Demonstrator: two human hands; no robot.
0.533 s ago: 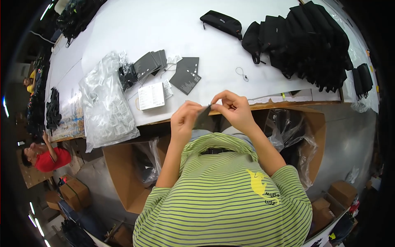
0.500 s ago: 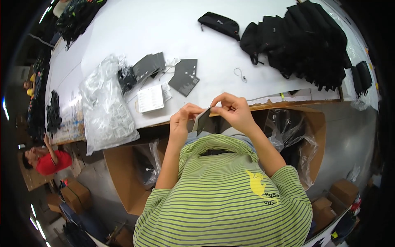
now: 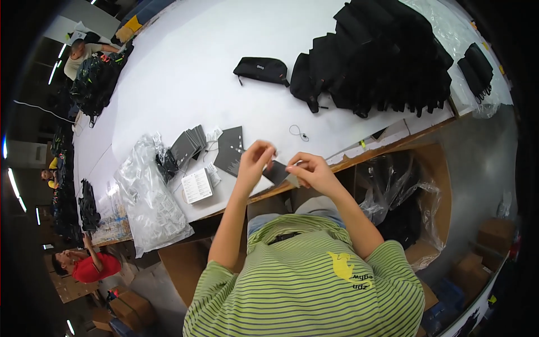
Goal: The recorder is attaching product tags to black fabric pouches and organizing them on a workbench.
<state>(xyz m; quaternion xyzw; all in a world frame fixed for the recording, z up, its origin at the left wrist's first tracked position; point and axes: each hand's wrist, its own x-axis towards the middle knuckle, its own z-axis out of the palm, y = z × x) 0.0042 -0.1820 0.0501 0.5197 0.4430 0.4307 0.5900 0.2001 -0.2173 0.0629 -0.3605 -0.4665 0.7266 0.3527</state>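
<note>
A dark grey card [image 3: 276,173] hangs over the table's front edge between my hands. My right hand [image 3: 315,173] pinches at its right edge, thumb and forefinger together. My left hand [image 3: 255,165] is raised just left of the card, with its fingers curled together; blur hides whatever is between its fingertips. Beyond my left hand lie another dark grey card [image 3: 229,150] and a fanned stack of dark cards [image 3: 188,146]. Near them sits a stack of white printed labels [image 3: 197,186]. A thin dark cord loop [image 3: 297,133] rests on the table beyond my right hand.
A clear plastic bag [image 3: 151,196] of small pieces lies at the left. One black pouch [image 3: 261,69] lies beside a large pile of black pouches [image 3: 373,62]. Below the table edge at right stands an open cardboard box [image 3: 435,174]. Other people are at far left.
My left hand has come off the card and moved up from it. The card now sits lower against the table edge by my right hand. The whole view has turned and shifted.
</note>
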